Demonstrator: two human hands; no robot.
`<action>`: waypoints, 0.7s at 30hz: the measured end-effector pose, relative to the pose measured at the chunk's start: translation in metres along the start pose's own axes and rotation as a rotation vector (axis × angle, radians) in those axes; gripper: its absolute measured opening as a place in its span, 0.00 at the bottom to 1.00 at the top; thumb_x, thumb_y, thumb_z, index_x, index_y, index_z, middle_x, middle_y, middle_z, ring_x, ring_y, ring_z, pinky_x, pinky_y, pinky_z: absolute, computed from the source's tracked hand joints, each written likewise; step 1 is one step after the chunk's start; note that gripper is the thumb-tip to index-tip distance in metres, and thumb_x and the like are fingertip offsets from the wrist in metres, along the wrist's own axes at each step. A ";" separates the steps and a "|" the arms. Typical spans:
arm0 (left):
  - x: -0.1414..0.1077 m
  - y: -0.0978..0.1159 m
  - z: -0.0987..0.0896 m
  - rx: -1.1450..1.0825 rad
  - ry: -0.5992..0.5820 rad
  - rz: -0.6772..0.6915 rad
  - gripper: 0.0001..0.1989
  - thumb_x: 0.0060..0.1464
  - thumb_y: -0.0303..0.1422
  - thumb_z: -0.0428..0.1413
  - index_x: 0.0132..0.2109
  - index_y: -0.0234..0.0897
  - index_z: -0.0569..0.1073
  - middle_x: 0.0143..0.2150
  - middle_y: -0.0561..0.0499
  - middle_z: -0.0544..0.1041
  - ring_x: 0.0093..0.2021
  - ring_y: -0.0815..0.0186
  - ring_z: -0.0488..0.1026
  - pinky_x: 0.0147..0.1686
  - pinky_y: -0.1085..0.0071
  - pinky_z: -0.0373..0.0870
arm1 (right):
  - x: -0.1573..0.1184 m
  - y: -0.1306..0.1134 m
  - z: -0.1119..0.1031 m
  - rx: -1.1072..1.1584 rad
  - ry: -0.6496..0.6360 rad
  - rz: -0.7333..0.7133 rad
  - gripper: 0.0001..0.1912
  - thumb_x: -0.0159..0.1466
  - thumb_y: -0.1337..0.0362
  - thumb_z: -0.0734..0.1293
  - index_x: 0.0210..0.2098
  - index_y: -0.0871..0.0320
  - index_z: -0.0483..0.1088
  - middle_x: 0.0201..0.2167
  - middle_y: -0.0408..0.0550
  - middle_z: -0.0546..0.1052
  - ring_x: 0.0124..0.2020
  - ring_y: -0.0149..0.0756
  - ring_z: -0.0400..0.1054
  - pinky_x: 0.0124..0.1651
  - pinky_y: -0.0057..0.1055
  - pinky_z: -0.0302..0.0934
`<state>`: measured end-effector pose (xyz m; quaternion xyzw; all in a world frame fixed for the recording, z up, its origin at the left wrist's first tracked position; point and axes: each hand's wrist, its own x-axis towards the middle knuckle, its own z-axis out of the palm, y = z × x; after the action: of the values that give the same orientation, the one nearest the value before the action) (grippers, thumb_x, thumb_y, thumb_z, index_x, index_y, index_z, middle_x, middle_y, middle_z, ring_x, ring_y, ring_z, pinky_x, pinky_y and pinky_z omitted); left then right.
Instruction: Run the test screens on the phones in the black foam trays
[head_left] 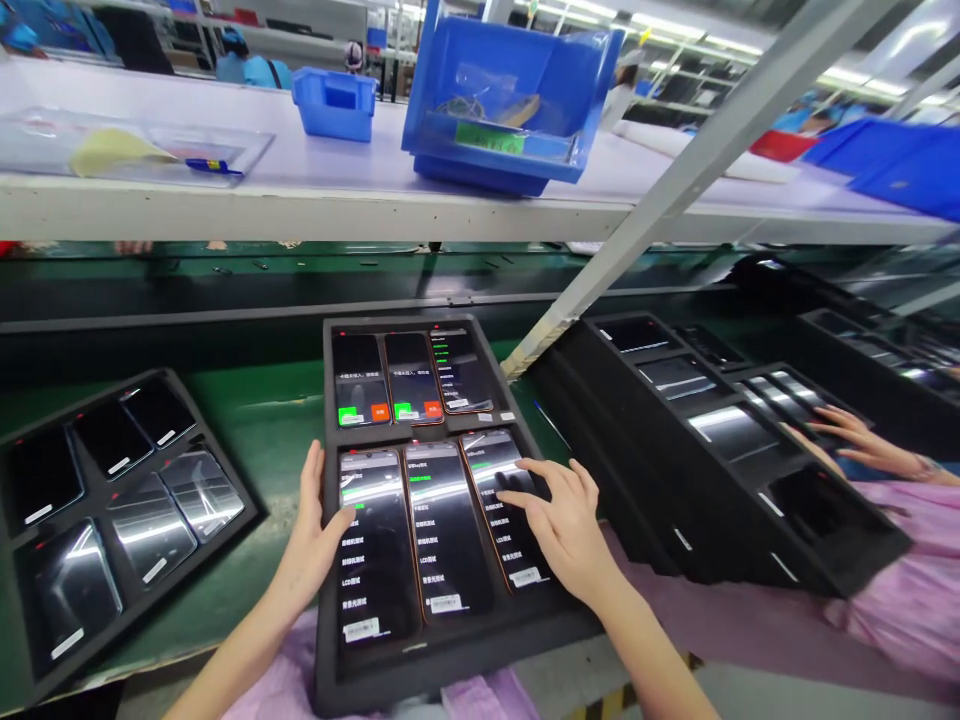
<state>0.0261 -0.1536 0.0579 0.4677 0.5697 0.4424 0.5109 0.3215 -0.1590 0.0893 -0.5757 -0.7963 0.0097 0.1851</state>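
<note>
A black foam tray (pixel 551 590) in front of me holds several phones in two rows. My left hand (pixel 311 545) rests at the tray's left edge, thumb over the lit screen of the front left phone (pixel 379 560), fingers along the outside. My right hand (pixel 562 510) is over the front right phone (pixel 506 530), with index finger and thumb apart at its screen. Nothing is held in it. The front middle phone (pixel 446 530) shows a similar white text list. Behind, two phones (pixel 361 375) (pixel 412 375) show green and red buttons, and a third (pixel 457 370) shows a list.
On the left lies another tray of dark phones (pixel 176 375). Black trays (pixel 645 480) stand at the right, where another person's hand (pixel 862 440) reaches over phones. A slanted metal post (pixel 675 180) rises behind. The shelf (pixel 300 215) above carries blue bins (pixel 510 100) (pixel 334 105).
</note>
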 end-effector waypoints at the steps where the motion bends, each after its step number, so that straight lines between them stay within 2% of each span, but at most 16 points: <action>1: 0.000 0.002 0.001 0.005 -0.002 0.001 0.44 0.49 0.39 0.51 0.66 0.41 0.34 0.68 0.45 0.43 0.67 0.57 0.41 0.63 0.56 0.39 | 0.001 0.000 0.000 -0.012 -0.015 -0.001 0.22 0.65 0.64 0.49 0.40 0.47 0.74 0.48 0.46 0.68 0.52 0.41 0.58 0.59 0.52 0.42; 5: 0.000 0.006 0.003 0.029 -0.016 0.009 0.43 0.49 0.36 0.50 0.66 0.41 0.33 0.68 0.45 0.41 0.67 0.59 0.40 0.64 0.57 0.38 | 0.006 -0.009 -0.001 -0.071 -0.020 -0.016 0.23 0.65 0.65 0.49 0.40 0.48 0.74 0.48 0.48 0.68 0.53 0.43 0.58 0.59 0.53 0.42; 10: -0.001 0.006 0.003 0.059 -0.024 0.021 0.42 0.50 0.33 0.48 0.66 0.40 0.33 0.69 0.46 0.40 0.67 0.60 0.40 0.64 0.59 0.40 | 0.013 -0.041 0.001 -0.073 -0.124 -0.226 0.19 0.66 0.62 0.52 0.48 0.47 0.70 0.53 0.50 0.66 0.56 0.42 0.56 0.59 0.50 0.46; 13: -0.001 0.006 0.004 0.065 -0.026 0.032 0.42 0.49 0.32 0.48 0.66 0.40 0.33 0.69 0.47 0.41 0.67 0.61 0.40 0.64 0.61 0.42 | 0.018 -0.055 0.004 -0.051 -0.119 -0.245 0.19 0.66 0.62 0.51 0.47 0.48 0.70 0.54 0.50 0.66 0.58 0.43 0.54 0.59 0.50 0.46; 17: -0.002 0.007 0.005 0.084 -0.038 0.050 0.44 0.46 0.27 0.49 0.66 0.41 0.34 0.68 0.50 0.44 0.67 0.61 0.41 0.63 0.63 0.48 | 0.018 -0.051 0.004 -0.037 -0.075 -0.234 0.19 0.66 0.62 0.50 0.47 0.49 0.69 0.55 0.51 0.65 0.57 0.44 0.55 0.60 0.53 0.43; 21: -0.003 0.010 0.005 0.082 -0.023 0.074 0.44 0.43 0.25 0.49 0.66 0.40 0.38 0.68 0.50 0.46 0.67 0.61 0.40 0.63 0.63 0.48 | 0.015 -0.039 0.005 -0.026 -0.029 -0.224 0.18 0.66 0.63 0.50 0.47 0.50 0.68 0.54 0.51 0.64 0.57 0.44 0.55 0.60 0.52 0.41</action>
<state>0.0324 -0.1550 0.0674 0.5139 0.5637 0.4319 0.4812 0.2802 -0.1578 0.0981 -0.4852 -0.8584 -0.0132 0.1658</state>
